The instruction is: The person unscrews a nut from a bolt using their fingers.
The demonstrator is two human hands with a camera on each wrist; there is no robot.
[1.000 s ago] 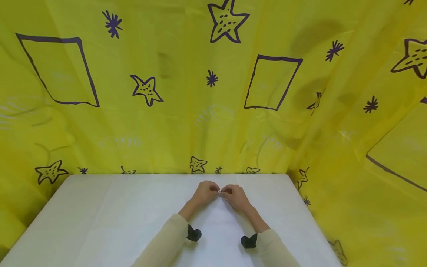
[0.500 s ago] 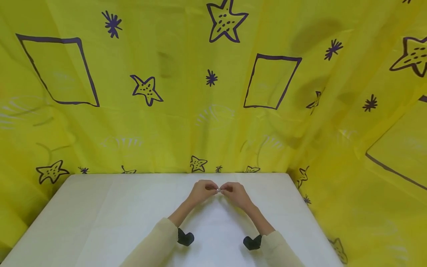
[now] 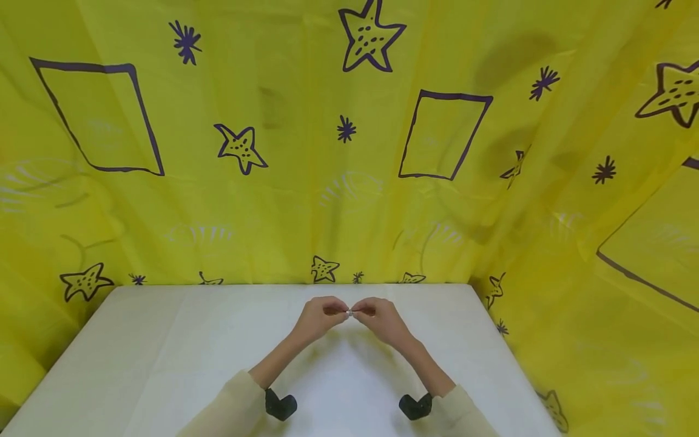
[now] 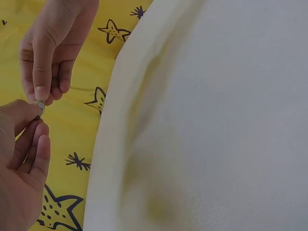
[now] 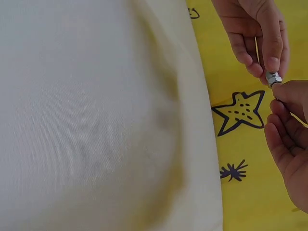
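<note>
Between my two hands is a small silver hex fastener (image 5: 274, 79), with the flat sides of a nut showing in the right wrist view. My left hand (image 3: 319, 315) pinches one end of it between thumb and fingertips. The other end is pinched by the thumb and fingertips of my right hand (image 3: 382, 317). The fingertips nearly meet and hide most of the fastener (image 4: 40, 107) in the left wrist view. Both hands are above the far part of the white table (image 3: 207, 340), casting shadows on it.
A yellow curtain (image 3: 295, 200) printed with dark stars and frames hangs behind the table's far edge and along its right side. A black wrist mount (image 3: 281, 405) sits at my left sleeve, and another black mount (image 3: 415, 406) at my right.
Both hands have shifted slightly left together with the fastener. My forearms have spread wider apart, the left one swinging outward most. The pinch of both hands stays on the fastener.
</note>
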